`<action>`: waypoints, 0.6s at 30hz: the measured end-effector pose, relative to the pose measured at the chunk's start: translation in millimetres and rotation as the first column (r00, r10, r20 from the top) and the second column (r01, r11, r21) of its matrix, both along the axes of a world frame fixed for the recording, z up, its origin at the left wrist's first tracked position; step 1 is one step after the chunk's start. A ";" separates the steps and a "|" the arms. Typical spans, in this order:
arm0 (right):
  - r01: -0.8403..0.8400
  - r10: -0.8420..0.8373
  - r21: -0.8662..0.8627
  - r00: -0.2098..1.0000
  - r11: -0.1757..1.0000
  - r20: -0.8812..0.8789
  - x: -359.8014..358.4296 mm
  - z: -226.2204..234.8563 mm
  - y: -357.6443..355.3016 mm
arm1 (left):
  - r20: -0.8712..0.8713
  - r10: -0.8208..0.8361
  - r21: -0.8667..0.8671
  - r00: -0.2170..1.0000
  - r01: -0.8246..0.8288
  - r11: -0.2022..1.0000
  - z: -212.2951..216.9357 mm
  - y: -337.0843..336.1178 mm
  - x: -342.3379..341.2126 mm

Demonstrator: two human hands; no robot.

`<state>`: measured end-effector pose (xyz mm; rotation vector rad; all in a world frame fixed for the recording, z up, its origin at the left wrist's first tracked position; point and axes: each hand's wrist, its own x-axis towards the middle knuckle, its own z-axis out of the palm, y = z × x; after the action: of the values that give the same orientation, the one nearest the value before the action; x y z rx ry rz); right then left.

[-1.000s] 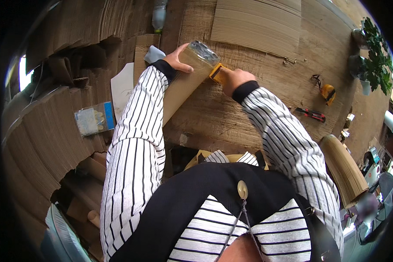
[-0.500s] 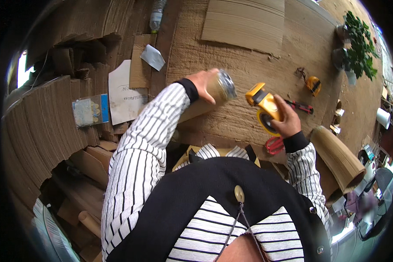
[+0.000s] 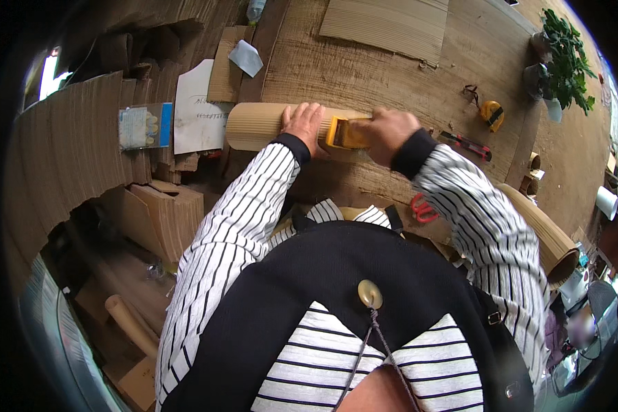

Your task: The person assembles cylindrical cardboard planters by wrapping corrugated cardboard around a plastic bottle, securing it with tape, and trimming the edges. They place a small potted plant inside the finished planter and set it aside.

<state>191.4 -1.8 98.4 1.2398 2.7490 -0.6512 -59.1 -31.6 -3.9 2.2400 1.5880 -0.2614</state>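
A corrugated cardboard roll (image 3: 254,126) lies crosswise on the wooden table. My left hand (image 3: 305,127) is laid over the middle of the roll, fingers draped across its top, holding it down. Just to the right, a yellow tape dispenser (image 3: 343,132) rests against the roll. My right hand (image 3: 390,134) is closed around the dispenser's handle and slightly blurred by motion. The roll's right end is mostly hidden behind this hand and the dispenser.
Near my right forearm are red-handled scissors (image 3: 423,208), a red-and-black utility knife (image 3: 468,145) and a yellow tape measure (image 3: 492,115). Another cardboard roll (image 3: 542,233) stands at the right. Stacked cardboard (image 3: 75,144) fills the left. A flat cardboard sheet (image 3: 388,31) lies at the back.
The roll has swung level and lies crosswise on the table. My right hand has brought the tape dispenser leftward onto it. My left hand has turned to lie over its top.
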 end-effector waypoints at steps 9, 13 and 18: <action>0.131 -0.128 -0.035 0.989 0.991 0.076 96.7 -22.7 -32.2 | -0.122 0.000 -0.082 0.992 -0.010 0.997 15.0 9.1 19.2; 0.217 -0.219 -0.030 0.971 0.976 -0.095 115.8 -63.6 -33.5 | -0.138 -0.333 0.049 0.933 0.342 0.938 5.3 -9.9 41.6; 0.459 -0.484 -0.172 0.861 0.872 -0.156 124.6 -105.9 -29.3 | -0.161 -0.174 -0.078 0.971 0.164 0.983 14.9 31.8 57.4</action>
<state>316.0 -31.2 -7.5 1.9370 2.4869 -1.0189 -1.7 0.2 11.0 2.3591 1.4461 -0.5529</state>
